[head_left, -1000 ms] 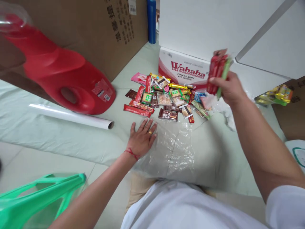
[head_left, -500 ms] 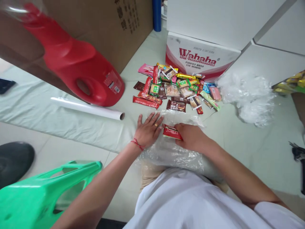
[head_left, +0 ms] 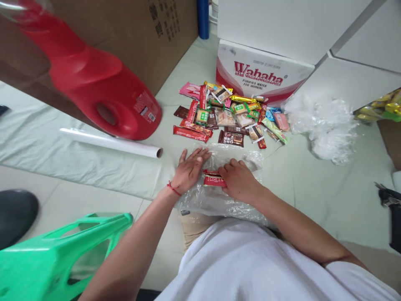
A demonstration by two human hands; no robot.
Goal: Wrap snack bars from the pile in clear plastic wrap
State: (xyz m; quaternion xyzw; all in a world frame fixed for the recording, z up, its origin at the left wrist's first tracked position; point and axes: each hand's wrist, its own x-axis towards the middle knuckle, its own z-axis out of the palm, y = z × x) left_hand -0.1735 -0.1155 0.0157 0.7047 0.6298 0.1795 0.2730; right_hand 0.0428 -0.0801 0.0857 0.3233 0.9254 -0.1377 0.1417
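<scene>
A clear plastic bag (head_left: 216, 202) is spread flat along the table edge in front of me. My left hand (head_left: 189, 170), with a red string on its wrist, lies on the bag's left side with fingers stretched out. Red wrapped snack bars (head_left: 214, 179) are on the middle of the bag, and my right hand (head_left: 239, 180) is closed over their right end. How many bars there are is hard to tell. Just beyond the bag is a loose heap of wrapped snacks, among them a brown cocoa packet (head_left: 231, 138) and red bars (head_left: 191, 133).
Left of the heap stand a large red bottle (head_left: 122, 96) and a white tube (head_left: 112, 143). A Wahaha carton (head_left: 263, 75) backs the heap. Crumpled clear plastic (head_left: 332, 125) lies to the right, black-handled scissors (head_left: 390, 205) at far right. A green stool (head_left: 46, 251) stands lower left.
My right hand has moved left with the red snack bars, towards my left hand. The left hand's thumb has shifted over its fingers, and the view has moved slightly.
</scene>
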